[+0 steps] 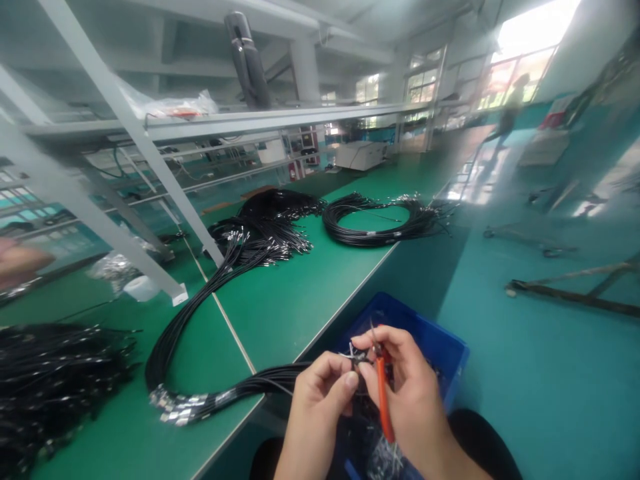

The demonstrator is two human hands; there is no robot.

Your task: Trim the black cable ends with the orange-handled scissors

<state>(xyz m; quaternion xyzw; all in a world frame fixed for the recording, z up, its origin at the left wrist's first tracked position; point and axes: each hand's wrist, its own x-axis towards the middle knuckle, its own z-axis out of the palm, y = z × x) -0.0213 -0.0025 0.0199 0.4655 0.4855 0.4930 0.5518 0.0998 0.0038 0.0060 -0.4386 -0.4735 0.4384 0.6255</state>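
My left hand [320, 393] pinches the end of a thin black cable [280, 379] between thumb and fingers. That cable belongs to a long black bundle [200, 313] lying across the green bench. My right hand [405, 387] is closed round a small tool with red-orange handles [384, 400], its metal tip meeting the cable end just above my left fingers. Both hands are held over a blue plastic bin [440, 340] that sits below the bench edge, near my lap.
On the green bench [300, 293] lie a coiled ring of black cables [385, 220], more bundles [270, 227] behind it and a heap [50, 380] at left. White frame struts [125, 133] slant across the bench. A blurred person [507, 127] stands far off on the teal floor.
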